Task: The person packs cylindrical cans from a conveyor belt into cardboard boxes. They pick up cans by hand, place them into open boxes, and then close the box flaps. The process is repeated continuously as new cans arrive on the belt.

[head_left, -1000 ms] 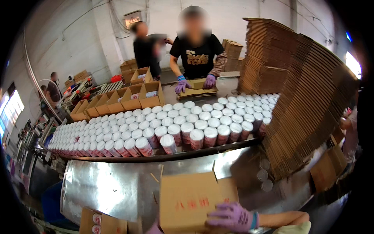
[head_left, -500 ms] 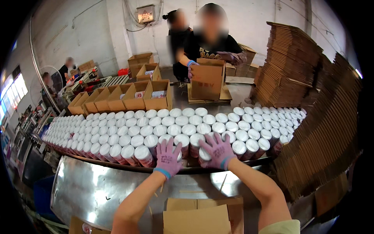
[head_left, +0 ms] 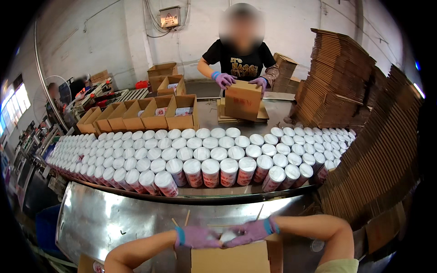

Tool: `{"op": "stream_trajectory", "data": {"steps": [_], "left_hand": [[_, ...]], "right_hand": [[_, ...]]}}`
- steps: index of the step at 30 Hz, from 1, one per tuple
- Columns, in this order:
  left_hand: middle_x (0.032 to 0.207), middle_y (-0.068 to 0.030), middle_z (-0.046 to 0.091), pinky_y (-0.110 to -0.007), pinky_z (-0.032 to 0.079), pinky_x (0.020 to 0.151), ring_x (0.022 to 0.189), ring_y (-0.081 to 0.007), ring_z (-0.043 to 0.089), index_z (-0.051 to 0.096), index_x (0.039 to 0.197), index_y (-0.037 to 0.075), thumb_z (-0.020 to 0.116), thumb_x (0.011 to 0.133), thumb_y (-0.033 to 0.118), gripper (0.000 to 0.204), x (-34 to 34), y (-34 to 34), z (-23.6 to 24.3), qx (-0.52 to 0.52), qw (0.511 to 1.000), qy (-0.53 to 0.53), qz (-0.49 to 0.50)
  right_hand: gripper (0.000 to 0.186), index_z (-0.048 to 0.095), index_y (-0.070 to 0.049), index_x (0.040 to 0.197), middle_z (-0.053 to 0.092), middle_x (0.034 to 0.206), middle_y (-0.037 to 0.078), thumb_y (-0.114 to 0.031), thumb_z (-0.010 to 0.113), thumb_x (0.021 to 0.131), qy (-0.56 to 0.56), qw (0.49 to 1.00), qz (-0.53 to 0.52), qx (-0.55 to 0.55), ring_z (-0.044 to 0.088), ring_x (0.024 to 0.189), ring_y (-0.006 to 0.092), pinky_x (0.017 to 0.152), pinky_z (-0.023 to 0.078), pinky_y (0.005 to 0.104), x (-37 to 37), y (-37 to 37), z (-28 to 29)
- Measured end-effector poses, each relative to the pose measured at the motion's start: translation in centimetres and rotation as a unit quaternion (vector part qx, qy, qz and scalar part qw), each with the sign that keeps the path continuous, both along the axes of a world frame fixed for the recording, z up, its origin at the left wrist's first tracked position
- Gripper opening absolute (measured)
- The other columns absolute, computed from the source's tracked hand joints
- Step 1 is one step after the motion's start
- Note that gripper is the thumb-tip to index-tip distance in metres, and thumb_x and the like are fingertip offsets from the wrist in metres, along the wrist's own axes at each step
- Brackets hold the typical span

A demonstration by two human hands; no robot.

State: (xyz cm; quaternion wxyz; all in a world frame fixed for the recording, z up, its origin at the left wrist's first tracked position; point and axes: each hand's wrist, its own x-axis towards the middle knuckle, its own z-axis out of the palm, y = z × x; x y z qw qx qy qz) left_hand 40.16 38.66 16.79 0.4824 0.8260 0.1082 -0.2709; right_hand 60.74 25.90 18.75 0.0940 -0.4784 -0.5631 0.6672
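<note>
Cans (white-lidded) between metal table and open cartons.

We log 2 matt cloth items, left glove and right glove, slightly blurred. Worktable: smooth bare metal, glossy with glare. Can lids look like smooth, shiny plastic; can bodies, glossy print. Nearest box: matt cardboard, smooth face. We tag tall stack as cardboard too, rough ridged edges. Wall: matt paint.
</note>
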Motion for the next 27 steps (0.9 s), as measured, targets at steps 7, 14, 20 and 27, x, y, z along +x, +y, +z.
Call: {"op": "stream_trajectory", "data": {"steps": [7,14,20,27], "left_hand": [[0.107,-0.0155,0.063,-0.035,0.045,0.086,0.097,-0.0210,0.058,0.055,0.124,0.005,0.047,0.090,0.060,0.066,2.0,2.0,1.3,-0.009,1.000,0.025,-0.005],[0.139,-0.0197,0.038,-0.054,0.021,0.109,0.129,-0.0383,0.034,0.040,0.138,0.009,0.068,0.070,0.044,0.082,10.9,9.4,-1.9,0.570,0.759,-0.261,0.173],[0.124,-0.0162,0.044,-0.050,0.029,0.104,0.120,-0.0348,0.040,0.044,0.132,0.008,0.075,0.064,0.028,0.077,8.0,5.8,-3.3,0.584,0.731,-0.316,0.157],[0.112,-0.0173,0.050,-0.046,0.039,0.096,0.109,-0.0357,0.047,0.055,0.123,0.011,0.079,0.064,0.036,0.069,-0.4,1.8,2.8,0.350,0.859,-0.334,0.165]], "right_hand": [[0.062,0.053,-0.011,0.129,0.062,0.107,0.009,-0.057,0.055,0.087,-0.135,0.979,0.153,0.031,0.059,0.098,0.0221,0.085,0.048,0.0327,0.8,4.3,-1.1],[0.092,0.035,-0.022,0.142,0.029,0.150,0.008,-0.066,0.066,0.067,-0.613,0.650,-0.068,0.445,0.032,0.134,0.0348,0.103,0.023,0.0617,7.0,13.1,-0.8],[0.073,0.051,-0.015,0.128,0.059,0.109,-0.001,-0.053,0.071,0.068,-0.505,0.634,-0.054,0.583,0.060,0.093,0.0152,0.076,0.043,0.0368,6.2,9.4,-3.0],[0.084,0.047,-0.011,0.132,0.060,0.112,0.005,-0.056,0.073,0.066,-0.404,0.751,-0.025,0.522,0.061,0.097,0.0222,0.081,0.043,0.0370,2.3,3.2,2.6]]}}
